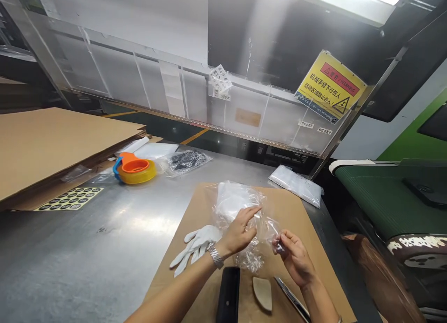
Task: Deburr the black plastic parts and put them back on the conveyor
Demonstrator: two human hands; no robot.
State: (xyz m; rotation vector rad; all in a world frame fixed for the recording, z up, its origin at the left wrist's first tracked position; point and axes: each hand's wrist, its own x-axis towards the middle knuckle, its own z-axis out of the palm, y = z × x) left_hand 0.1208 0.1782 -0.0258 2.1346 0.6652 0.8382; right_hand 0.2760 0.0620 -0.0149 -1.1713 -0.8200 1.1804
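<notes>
A steel table [87, 248] carries one cardboard sheet [307, 248] below a clear guard (one warning sign [330, 86]). One bag [244, 211] is pinched there by the right hand [295, 255]; left hand [239, 232] fingers rest together on it. One glove [195, 246] lies beside.

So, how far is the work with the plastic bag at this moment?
Early stage, it seems. Both hands are on the clear plastic bag: the left hand presses on it, the right hand pinches one corner. The bag lies on the brown cardboard sheet. The white glove, the black case and the small beige piece lie outside the bag, untouched. Whether anything is inside cannot be told.
</notes>
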